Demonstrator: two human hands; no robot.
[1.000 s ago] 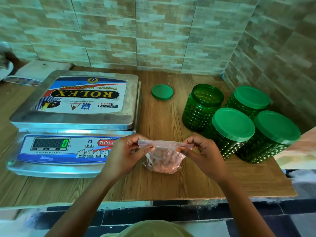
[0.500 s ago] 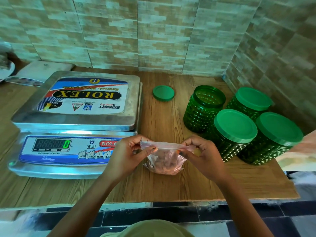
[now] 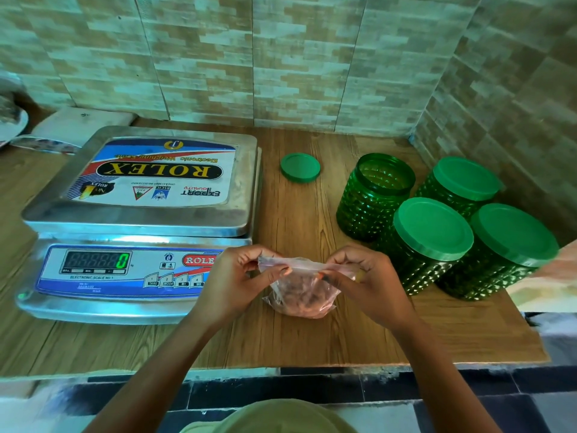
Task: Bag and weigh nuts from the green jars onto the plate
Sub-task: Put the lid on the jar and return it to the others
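Note:
A small clear plastic bag of reddish nuts (image 3: pixel 301 295) rests on the wooden counter in front of me. My left hand (image 3: pixel 240 281) pinches the left end of the bag's top strip and my right hand (image 3: pixel 367 281) pinches the right end. An open green jar (image 3: pixel 373 196) stands behind the bag to the right, with its green lid (image 3: pixel 300 167) lying flat further back. Three lidded green jars (image 3: pixel 432 232) cluster at the right. The electronic scale (image 3: pixel 140 189) with a steel pan sits at the left, its display (image 3: pixel 96 260) reading 0.
The wooden counter (image 3: pixel 281 335) ends at a front edge near me and meets tiled walls at the back and right. A white plate (image 3: pixel 14 120) and a pale folded item (image 3: pixel 81 123) lie at the far left, behind the scale.
Both hands keep pinching the bag's top strip at nearly the same spot. The bag and the jars have not visibly moved.

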